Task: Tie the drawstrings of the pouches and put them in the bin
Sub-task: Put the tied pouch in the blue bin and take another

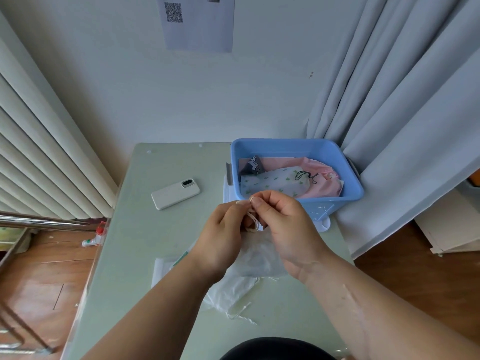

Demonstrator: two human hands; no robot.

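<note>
I have the left grip and the right grip close together above the middle of the table. Both are pinching the cream drawstring of a translucent white pouch, which hangs under them and seems to rest on the table with its lower part. A small loop shows between the fingertips, and I cannot tell if a knot is formed. My first worry is that the cord is thin, so it may slip out of one pinch when I pull, and then the loop will open. If I pull too hard, the light pouch may be dragged over the second white pouch lying nearer to me, and its loose strings could tangle with mine. The blue bin stands at the far right, just beyond the right grip, with a green-printed pouch and pink ones inside. Its near wall is close to my knuckles, so a wide pull away from me could knock it. It sits by the right edge of the table, against the curtain. On the left there is more open room, with only a phone at the far left, so I judge that pulling left and toward me is safer.
</note>
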